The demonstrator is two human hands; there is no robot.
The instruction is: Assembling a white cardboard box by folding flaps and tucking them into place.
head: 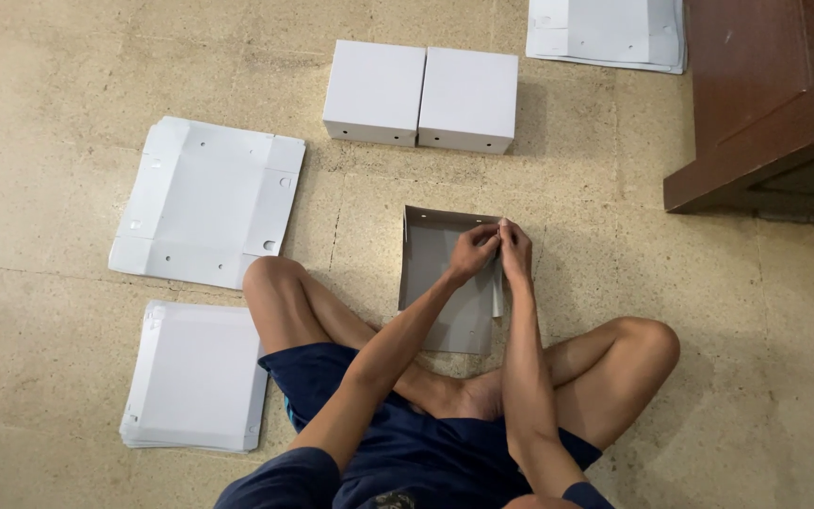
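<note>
On the floor [708, 377], the half-folded box [440, 273] lies before the crossed legs. Two finished boxes [421, 94] sit side by side beyond it. Flat sheets [207, 203] lie left, another stack [195, 377] nearer; possibly more sheets [605, 33] far right, beside a cabinet [765, 104].

Cabinet [765, 104] and top card stack [607, 33] cut off; fingertips' grip hidden.
</note>
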